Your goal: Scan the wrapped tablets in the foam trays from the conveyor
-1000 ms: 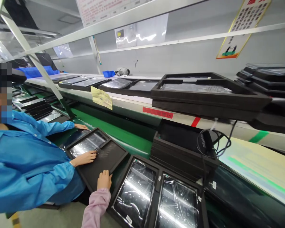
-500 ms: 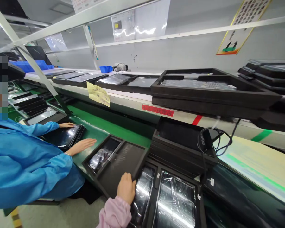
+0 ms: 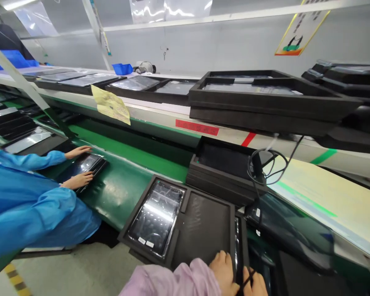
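A black foam tray point(image 3: 208, 224) with two compartments lies nearest to me, on top of another foam tray point(image 3: 243, 234). A film-covered screen panel point(image 3: 158, 216) sits in its left compartment; the right compartment is bare. My left hand point(image 3: 223, 271) is closed over the upper tray's near right edge, fingers inside the wall. Beside it, my right hand point(image 3: 255, 284) is curled against the right edge of the tray stack, partly cut off by the frame. A thin dark strip crosses its fingers. A shiny strip of another panel shows between the two trays' right walls.
At left, a co-worker in blue sleeves point(image 3: 40, 205) has both hands on screen panels point(image 3: 83, 164). Behind my trays stand stacked foam trays point(image 3: 225, 164) and a coiled black cable point(image 3: 268, 166). More trays point(image 3: 249, 107) line the shelf above. A dark wrapped bundle point(image 3: 290, 226) lies right.
The upper tray has shifted right over the lower one, covering most of its panels. My right hand has come into view. The co-worker's nearer hand has moved onto the panels.
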`<state>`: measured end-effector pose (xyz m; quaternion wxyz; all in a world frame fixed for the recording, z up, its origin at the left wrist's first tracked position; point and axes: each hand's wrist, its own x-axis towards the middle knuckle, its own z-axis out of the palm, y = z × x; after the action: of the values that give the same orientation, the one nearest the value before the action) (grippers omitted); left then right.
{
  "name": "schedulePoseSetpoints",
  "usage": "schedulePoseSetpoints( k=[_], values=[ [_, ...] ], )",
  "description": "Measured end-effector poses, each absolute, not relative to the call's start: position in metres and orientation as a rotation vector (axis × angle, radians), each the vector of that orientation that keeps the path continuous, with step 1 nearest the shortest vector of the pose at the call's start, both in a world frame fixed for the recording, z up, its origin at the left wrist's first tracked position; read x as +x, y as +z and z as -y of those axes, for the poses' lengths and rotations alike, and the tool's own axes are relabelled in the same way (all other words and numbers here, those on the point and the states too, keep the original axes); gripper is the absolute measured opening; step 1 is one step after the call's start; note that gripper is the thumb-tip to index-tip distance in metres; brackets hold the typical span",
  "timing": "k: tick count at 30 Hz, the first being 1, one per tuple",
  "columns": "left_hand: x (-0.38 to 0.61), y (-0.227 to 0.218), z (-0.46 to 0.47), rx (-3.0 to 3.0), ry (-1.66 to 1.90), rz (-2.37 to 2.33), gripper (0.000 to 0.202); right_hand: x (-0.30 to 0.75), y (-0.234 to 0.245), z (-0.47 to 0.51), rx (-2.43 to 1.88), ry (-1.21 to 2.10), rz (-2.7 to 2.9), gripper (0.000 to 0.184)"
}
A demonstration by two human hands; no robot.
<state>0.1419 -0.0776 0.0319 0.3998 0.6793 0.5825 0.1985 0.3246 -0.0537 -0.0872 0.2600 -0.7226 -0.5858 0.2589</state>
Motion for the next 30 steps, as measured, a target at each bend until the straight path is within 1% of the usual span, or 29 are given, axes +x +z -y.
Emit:
schedulePoseSetpoints(
  k=[2, 3, 5, 6, 7, 8, 9, 10, 11, 12, 14, 16, 17, 20, 22, 25, 30],
  values=[
    [0.142, 0.026, 0.074, 1.751, 0.553, -1.324, 0.072, 0.324, -0.082, 0.058, -1.928, 0.802, 1.524, 0.050],
    [0.137, 0.025, 0.073, 1.760, 0.573, -1.229, 0.070, 0.324, -0.078, 0.060, -1.913, 0.840, 1.499, 0.050],
    [0.113, 0.024, 0.074, 1.777, 0.617, -1.072, 0.053, 0.325, -0.068, 0.066, -1.899, 0.803, 1.474, 0.051],
    [0.094, 0.024, 0.075, 1.788, 0.654, -1.088, 0.044, 0.327, -0.064, 0.068, -1.906, 0.710, 1.473, 0.052],
    [0.069, 0.023, 0.077, 1.774, 0.718, -1.184, 0.040, 0.332, -0.060, 0.070, -1.914, 0.580, 1.483, 0.053],
    [0.040, 0.021, 0.080, 1.769, 0.811, -1.415, 0.036, 0.337, -0.056, 0.071, -1.933, 0.431, 1.487, 0.053],
    [0.007, 0.018, 0.083, 1.689, 0.874, -1.756, 0.032, 0.344, -0.054, 0.071, -1.962, 0.291, 1.478, 0.053],
    [-0.029, 0.015, 0.086, 1.556, 0.904, -2.001, 0.036, 0.351, -0.053, 0.070, -1.995, 0.192, 1.458, 0.054],
    [-0.064, 0.010, 0.090, 1.432, 0.909, -2.177, 0.045, 0.358, -0.054, 0.069, -2.036, 0.160, 1.433, 0.055],
    [-0.098, 0.004, 0.095, 1.314, 0.898, -2.312, 0.055, 0.365, -0.055, 0.066, -2.081, 0.205, 1.404, 0.058],
    [-0.153, -0.009, 0.104, 1.092, 0.824, -2.467, 0.073, 0.374, -0.062, 0.060, -2.146, 0.478, 1.349, 0.068],
    [-0.184, -0.021, 0.112, 0.981, 0.729, -2.369, 0.071, 0.379, -0.072, 0.052, -2.149, 0.747, 1.342, 0.080],
    [-0.191, -0.026, 0.115, 0.961, 0.695, -2.296, 0.069, 0.380, -0.077, 0.047, -2.150, 0.810, 1.356, 0.085],
    [-0.189, -0.037, 0.122, 0.962, 0.644, -2.169, 0.065, 0.383, -0.092, 0.032, -2.211, 0.853, 1.431, 0.090],
    [-0.180, -0.040, 0.127, 0.968, 0.636, -2.165, 0.065, 0.385, -0.098, 0.022, -2.275, 0.926, 1.450, 0.087],
    [-0.167, -0.044, 0.138, 0.975, 0.651, -2.150, 0.063, 0.388, -0.104, 0.012, -2.316, 0.993, 1.440, 0.075],
    [-0.162, -0.052, 0.149, 0.943, 0.658, -2.148, 0.060, 0.386, -0.106, 0.010, -2.171, 1.039, 1.337, 0.063]
  ],
)
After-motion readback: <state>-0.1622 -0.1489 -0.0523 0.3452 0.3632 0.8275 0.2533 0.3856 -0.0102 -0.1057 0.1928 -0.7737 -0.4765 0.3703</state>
